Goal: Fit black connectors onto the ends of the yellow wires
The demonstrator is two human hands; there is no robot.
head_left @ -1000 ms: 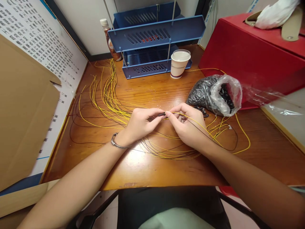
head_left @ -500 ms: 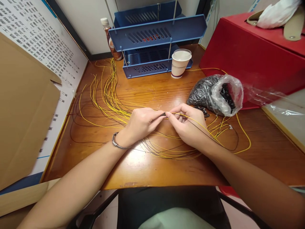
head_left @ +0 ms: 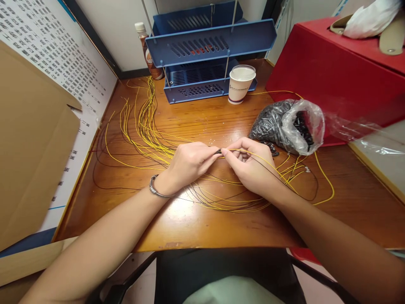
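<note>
Both hands meet over the middle of the wooden desk (head_left: 205,228). My left hand (head_left: 190,162) pinches a small black sleeve (head_left: 217,151) between thumb and fingertips. My right hand (head_left: 249,164) pinches a thin yellow wire (head_left: 268,161) whose end meets that sleeve. The wire trails back over my right wrist. A loose bundle of yellow and black wires (head_left: 145,126) fans out on the desk to the left and under both hands. A clear plastic bag of small black parts (head_left: 286,126) lies just right of my right hand.
A blue stacked letter tray (head_left: 205,55) stands at the back with a paper cup (head_left: 241,83) and a bottle (head_left: 148,50) beside it. A red box (head_left: 335,71) fills the right. Cardboard (head_left: 31,160) and a printed sheet (head_left: 53,55) line the left.
The black sleeve shows less beyond my left fingertips than a second ago. Both hands stay pinched together at the same spot; the view shifted slightly.
</note>
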